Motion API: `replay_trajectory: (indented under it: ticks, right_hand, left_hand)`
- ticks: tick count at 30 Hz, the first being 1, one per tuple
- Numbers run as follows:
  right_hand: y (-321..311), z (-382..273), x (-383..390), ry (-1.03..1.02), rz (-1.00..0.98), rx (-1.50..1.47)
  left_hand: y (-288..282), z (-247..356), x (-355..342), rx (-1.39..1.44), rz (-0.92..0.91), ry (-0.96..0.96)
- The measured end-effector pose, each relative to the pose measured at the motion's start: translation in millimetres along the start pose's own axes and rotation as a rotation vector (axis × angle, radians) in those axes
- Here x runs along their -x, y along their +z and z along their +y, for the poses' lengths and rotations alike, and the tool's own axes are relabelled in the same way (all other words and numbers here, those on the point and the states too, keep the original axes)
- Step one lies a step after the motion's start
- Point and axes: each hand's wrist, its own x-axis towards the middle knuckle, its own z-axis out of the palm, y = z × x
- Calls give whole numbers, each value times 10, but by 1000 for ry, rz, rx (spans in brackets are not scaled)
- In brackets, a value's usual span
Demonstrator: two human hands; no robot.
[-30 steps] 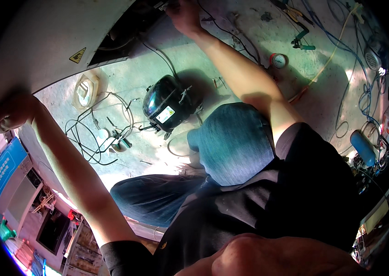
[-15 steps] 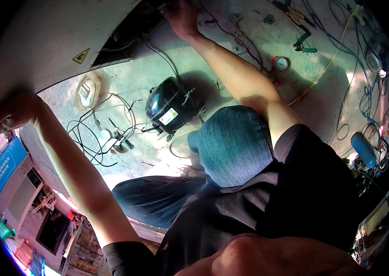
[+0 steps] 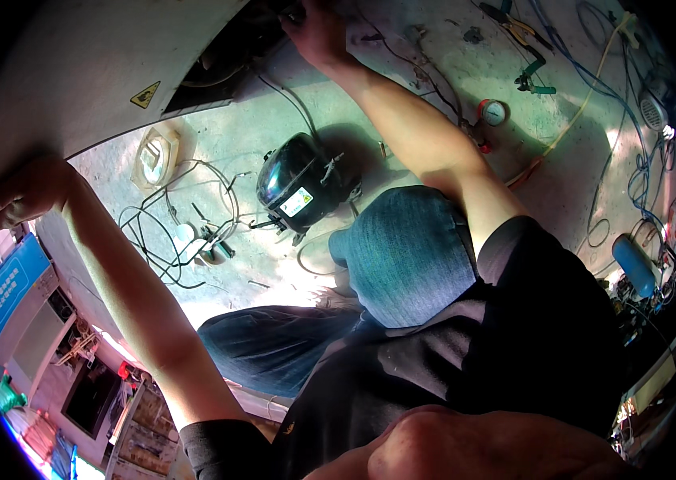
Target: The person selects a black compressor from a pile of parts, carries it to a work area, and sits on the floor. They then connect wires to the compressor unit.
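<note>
A large pale appliance cabinet (image 3: pixel 82 80) with a yellow warning label (image 3: pixel 144 95) fills the upper left. My left hand (image 3: pixel 30 192) is closed at the cabinet's lower left edge, its fingers curled. At the top, my right hand (image 3: pixel 318 36) reaches to the cabinet's dark opening (image 3: pixel 222 60). Its fingers are bent around something dark that I cannot make out. Between my arms, a black compressor (image 3: pixel 298 180) with a white label sits on the floor, thin tubes running from it toward the opening.
Black cable (image 3: pixel 142 240) lies in loops beside a pale plastic tray (image 3: pixel 154 156). At the right are a pressure gauge (image 3: pixel 492 112), pliers (image 3: pixel 518 28), a green-handled tool (image 3: pixel 534 86), tangled blue hoses (image 3: pixel 634 172) and a blue cylinder (image 3: pixel 632 264). My denim-covered knee (image 3: pixel 410 256) is bent near the compressor.
The floor items appear slightly farther right in the picture. Both hands stay in nearly the same places, with the right fingers shifting a little at the opening.
</note>
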Motion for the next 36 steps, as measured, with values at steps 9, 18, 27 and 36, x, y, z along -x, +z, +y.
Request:
replay_trajectory:
  ticks: [9, 18, 27, 36]
  right_hand:
    - [-33, 30, -8, -143, 49, 34]
    - [-9, 54, -17, -109, 26, 46]
    - [-116, 146, 155, 94, -80, -140]
    - [12, 71, 23, 46, 83, -140]
  left_hand:
    - [-28, -137, -46, -77, 6, 36]
    - [-22, -78, -31, -117, -9, 49]
    - [-32, -31, 1, -166, -14, 65]
    - [22, 5, 7, -92, 4, 3]
